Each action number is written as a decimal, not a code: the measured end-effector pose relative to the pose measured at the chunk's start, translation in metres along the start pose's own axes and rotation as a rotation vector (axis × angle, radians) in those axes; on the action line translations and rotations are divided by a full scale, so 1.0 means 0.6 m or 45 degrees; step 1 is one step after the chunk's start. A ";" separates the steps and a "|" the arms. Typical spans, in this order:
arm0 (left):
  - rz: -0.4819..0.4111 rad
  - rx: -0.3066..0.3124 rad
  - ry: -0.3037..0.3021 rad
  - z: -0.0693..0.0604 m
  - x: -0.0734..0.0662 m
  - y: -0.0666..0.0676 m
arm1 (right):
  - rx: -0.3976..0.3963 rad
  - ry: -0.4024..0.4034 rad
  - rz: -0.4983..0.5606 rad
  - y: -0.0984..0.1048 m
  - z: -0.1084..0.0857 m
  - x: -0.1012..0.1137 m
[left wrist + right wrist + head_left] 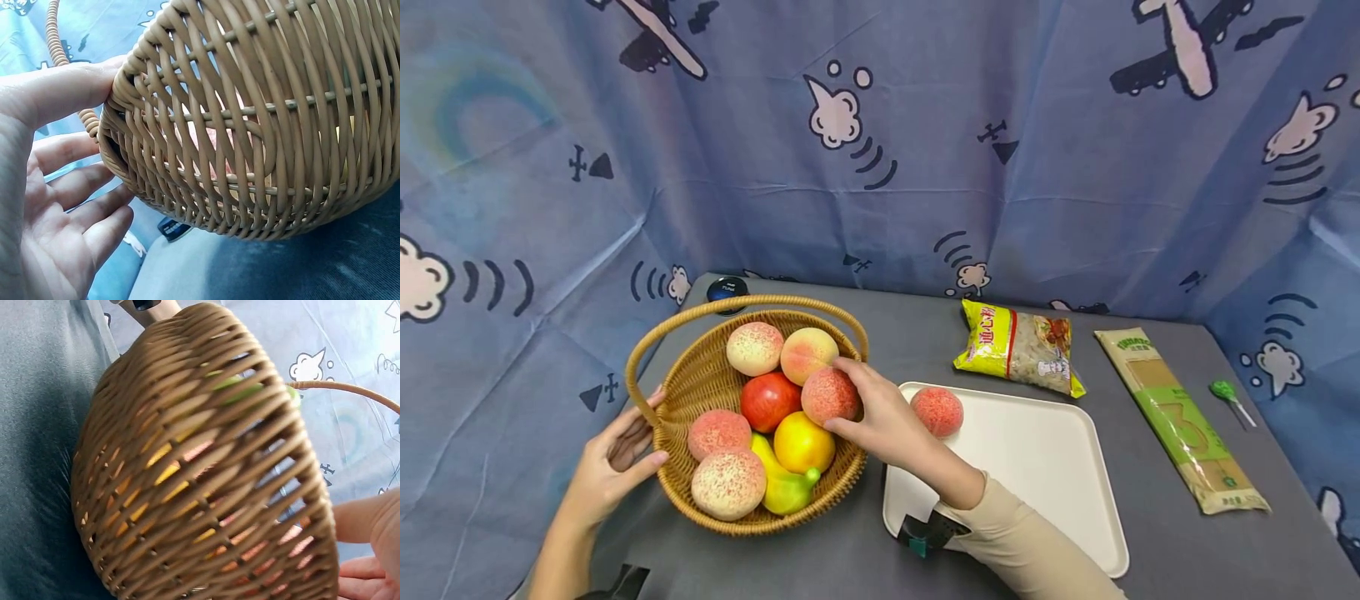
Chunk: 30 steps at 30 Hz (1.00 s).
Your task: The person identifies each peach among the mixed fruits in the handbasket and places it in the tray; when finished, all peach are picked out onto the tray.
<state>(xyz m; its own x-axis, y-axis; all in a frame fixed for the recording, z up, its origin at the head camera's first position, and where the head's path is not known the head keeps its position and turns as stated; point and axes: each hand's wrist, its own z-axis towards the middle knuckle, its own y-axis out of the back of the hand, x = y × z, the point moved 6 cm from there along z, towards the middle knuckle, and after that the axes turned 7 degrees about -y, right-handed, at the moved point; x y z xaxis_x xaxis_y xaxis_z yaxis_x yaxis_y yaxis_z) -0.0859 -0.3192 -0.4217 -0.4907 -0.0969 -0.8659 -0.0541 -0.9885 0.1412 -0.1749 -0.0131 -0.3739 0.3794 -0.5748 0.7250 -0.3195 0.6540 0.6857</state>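
In the head view a wicker basket (681,492) with an arched handle stands at the left of the table. My left hand (602,471) holds its left rim, thumb and fingers at the edge by the handle's base. My right hand (887,412) grips a reddish peach (829,395) over the basket's right side. Around it lie several paler peaches (755,348), a red apple (771,402), an orange (805,442) and yellow-green bananas (786,492). The right wrist view shows the basket's wall (187,456) hiding the right fingertips.
A white tray (1037,467) right of the basket bears another red peach (937,412). Behind it lies a yellow pasta bag (1018,346). Farther right are a long noodle pack (1180,417) and a green lollipop (1228,398). A dark round tin (727,289) sits behind the basket.
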 end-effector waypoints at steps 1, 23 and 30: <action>-0.002 -0.002 0.004 0.000 0.000 0.000 | -0.009 -0.007 -0.005 -0.001 0.001 0.000; 0.009 -0.007 0.023 -0.003 0.001 -0.002 | -0.093 0.086 -0.173 -0.014 0.008 0.005; 0.006 -0.006 0.012 -0.005 0.001 -0.002 | -0.154 0.127 -0.184 -0.011 0.006 0.008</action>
<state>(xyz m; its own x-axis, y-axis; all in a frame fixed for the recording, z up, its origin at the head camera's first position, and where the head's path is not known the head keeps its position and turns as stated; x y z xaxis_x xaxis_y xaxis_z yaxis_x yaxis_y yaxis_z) -0.0835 -0.3185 -0.4242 -0.4823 -0.1028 -0.8699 -0.0476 -0.9885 0.1432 -0.1740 -0.0222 -0.3749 0.4994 -0.6195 0.6057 -0.1510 0.6261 0.7650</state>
